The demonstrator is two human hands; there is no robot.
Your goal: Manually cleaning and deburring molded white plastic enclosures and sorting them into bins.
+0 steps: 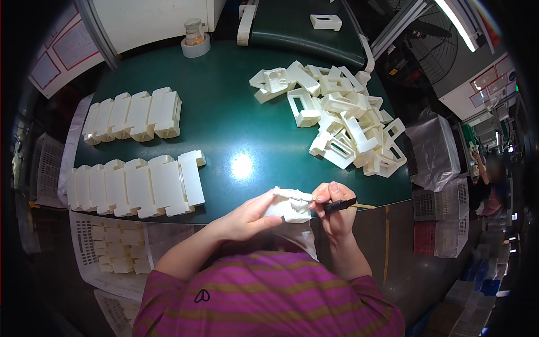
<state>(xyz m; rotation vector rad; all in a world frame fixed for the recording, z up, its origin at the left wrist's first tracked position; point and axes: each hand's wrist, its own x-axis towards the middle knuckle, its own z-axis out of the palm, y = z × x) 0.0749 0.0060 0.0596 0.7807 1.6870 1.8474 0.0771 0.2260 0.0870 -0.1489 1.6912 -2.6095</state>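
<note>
My left hand point(247, 220) is closed around a white molded plastic part point(295, 206), held just off the near edge of the green table. Its upper edge looks ragged, and its hollow side faces partly up. Pinched in my right hand point(336, 216) is a slim tool with a black grip point(339, 205) and a yellowish shaft sticking out to the right. The tool's tip is at the right end of the part; whether it touches cannot be made out. Beyond my right hand lies a loose pile of similar cream-white parts point(355, 129).
Two rows of parts, a far row point(132, 115) and a near row point(137, 185), stand at the table's left. A roll of tape point(195, 49) with a jar inside sits at the back. Behind the pile, a conveyor belt point(297, 36) carries one part. A crate point(87, 253) of parts stands below left.
</note>
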